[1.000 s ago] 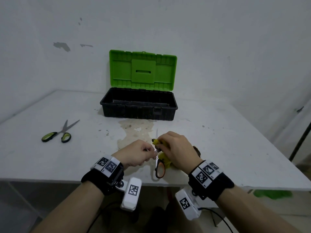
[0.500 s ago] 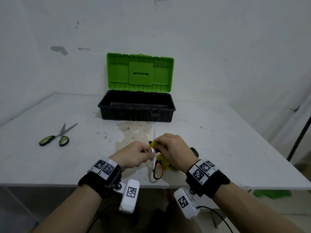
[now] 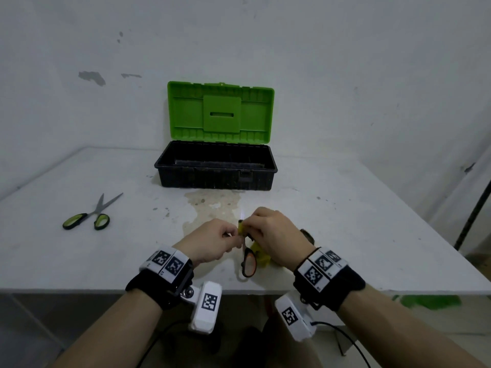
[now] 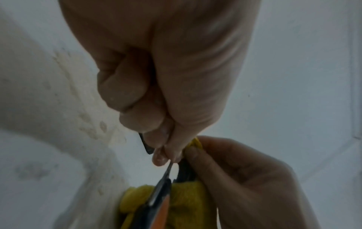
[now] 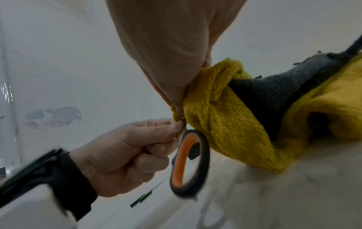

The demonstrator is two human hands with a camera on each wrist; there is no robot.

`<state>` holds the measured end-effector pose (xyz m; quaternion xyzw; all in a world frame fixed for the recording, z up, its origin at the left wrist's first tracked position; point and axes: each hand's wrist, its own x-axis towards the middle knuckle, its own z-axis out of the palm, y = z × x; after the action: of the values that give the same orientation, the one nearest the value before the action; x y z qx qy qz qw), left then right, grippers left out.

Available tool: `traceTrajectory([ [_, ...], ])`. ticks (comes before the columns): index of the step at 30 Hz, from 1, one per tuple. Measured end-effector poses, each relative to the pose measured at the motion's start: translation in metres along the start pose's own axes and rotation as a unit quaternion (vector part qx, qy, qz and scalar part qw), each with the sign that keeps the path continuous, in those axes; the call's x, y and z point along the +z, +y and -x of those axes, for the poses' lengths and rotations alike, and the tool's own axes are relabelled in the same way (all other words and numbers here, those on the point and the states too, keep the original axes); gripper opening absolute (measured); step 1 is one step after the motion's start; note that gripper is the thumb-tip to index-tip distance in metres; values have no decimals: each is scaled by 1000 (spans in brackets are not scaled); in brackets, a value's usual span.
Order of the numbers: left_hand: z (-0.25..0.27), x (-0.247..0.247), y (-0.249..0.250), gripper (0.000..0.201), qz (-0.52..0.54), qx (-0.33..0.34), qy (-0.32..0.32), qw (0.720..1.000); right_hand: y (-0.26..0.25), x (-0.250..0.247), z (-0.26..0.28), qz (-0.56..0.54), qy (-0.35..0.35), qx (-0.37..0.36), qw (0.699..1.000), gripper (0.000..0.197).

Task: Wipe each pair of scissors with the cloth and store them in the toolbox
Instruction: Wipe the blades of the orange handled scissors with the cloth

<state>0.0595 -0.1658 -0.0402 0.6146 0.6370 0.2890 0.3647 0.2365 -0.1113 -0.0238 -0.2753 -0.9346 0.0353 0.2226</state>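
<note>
Leftmost, well left of the toolbox (image 3: pixel 215 166), green-handled scissors (image 3: pixel 91 215) lie waiting. Nearer than the toolbox, the left hand (image 3: pixel 210 241) pinches the orange-handled scissors (image 3: pixel 248 264) steady so the right hand (image 3: pixel 276 235), clutching the yellow cloth (image 5: pixel 221 111), can wipe them.

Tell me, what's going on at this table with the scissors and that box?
A person is cleaning scissors. The left hand pinches the orange-handled scissors near the blades, while the right hand rubs a fluffy yellow cloth along them. A second pair, the green-handled scissors, lies unheld on the white table. The black toolbox with its green lid stands open behind.
</note>
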Motion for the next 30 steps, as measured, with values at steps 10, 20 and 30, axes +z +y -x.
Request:
traceTrajectory([
  [10, 3, 2, -2, 24, 54, -4, 4, 999, -1, -19, -15, -40, 25, 84, 995, 18],
  [20, 1, 14, 0, 25, 47, 6, 2, 999, 3, -21, -29, -8, 32, 132, 991, 20],
  [30, -1, 3, -2, 24, 77, 2, 32, 997, -16, -10, -4, 22, -47, 60, 997, 20],
])
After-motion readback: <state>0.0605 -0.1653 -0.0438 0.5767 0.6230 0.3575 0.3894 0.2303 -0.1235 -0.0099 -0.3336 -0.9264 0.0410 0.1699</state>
